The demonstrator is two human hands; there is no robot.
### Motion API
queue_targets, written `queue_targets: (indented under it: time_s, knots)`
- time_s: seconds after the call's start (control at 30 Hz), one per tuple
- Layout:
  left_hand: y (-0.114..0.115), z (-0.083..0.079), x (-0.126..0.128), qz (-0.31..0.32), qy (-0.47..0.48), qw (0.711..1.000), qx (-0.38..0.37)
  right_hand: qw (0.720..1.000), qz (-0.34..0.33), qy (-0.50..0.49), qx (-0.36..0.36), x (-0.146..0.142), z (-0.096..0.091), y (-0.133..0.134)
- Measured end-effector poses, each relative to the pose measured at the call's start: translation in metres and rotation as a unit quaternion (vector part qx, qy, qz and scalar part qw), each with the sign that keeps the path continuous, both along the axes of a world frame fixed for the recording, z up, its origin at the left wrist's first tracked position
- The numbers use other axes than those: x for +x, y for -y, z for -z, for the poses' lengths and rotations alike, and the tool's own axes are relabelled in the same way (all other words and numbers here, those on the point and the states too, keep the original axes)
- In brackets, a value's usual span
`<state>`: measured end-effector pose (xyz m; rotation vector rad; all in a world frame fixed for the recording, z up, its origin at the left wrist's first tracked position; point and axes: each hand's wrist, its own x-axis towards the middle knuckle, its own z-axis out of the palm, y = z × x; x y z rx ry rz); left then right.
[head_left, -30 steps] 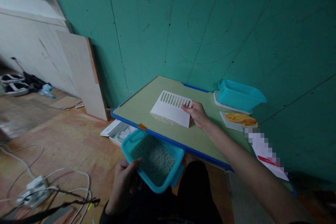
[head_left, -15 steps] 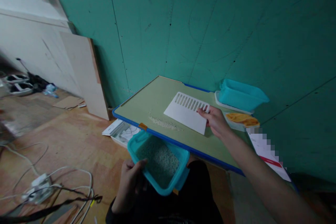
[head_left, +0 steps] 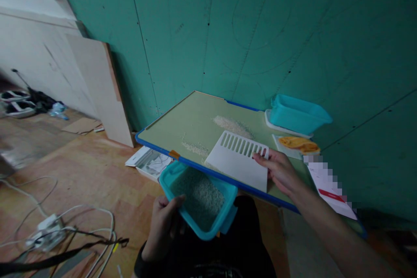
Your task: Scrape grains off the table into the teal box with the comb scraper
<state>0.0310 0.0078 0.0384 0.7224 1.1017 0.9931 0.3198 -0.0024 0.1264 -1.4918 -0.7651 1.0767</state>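
Note:
Below the near table edge, my left hand [head_left: 167,215] grips the left rim of a teal plastic container [head_left: 211,235], which holds a heap of pale grains like rice [head_left: 203,195]. My right hand [head_left: 280,169] is closed on the right end of a flat white scraper [head_left: 243,163] with a row of slots. The scraper lies low over the table [head_left: 182,117], its lower edge near the blue rim. One patch of spilled grains [head_left: 232,126] lies just behind it. A smaller patch of grains [head_left: 194,147] is to its left, by the edge.
A second teal container [head_left: 299,115] stands on a white lid at the back right. In front of it lies an orange-yellow cloth [head_left: 299,144], then a white paper [head_left: 332,191]. A white power strip [head_left: 48,230] with tangled cables sits on the floor at left.
My right hand has drawn the scraper toward the near edge, uncovering the grain patch behind it. My left hand and the container have stayed nearly still.

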Motion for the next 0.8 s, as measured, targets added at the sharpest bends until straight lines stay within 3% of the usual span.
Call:
queue_targets:
  time_s: [0.23,0.43,0.53,0.8]
  knots:
    - [0.0,-0.001,-0.003,-0.004,-0.018,1.0,-0.006,0.999,-0.041,-0.015,0.013,-0.018,-0.008,-0.004]
    - [-0.008,0.001,-0.012,-0.006,-0.03,1.0,-0.004,0.996,0.064,0.015,0.063,-0.002,-0.004,-0.039]
    - [-0.014,0.005,-0.017,-0.012,-0.035,0.999,0.008,0.995,0.074,0.027,0.053,0.002,0.002,-0.051]
    - [-0.015,0.005,-0.024,-0.018,-0.022,0.999,0.027,0.999,0.007,-0.008,0.031,-0.016,0.006,-0.029]
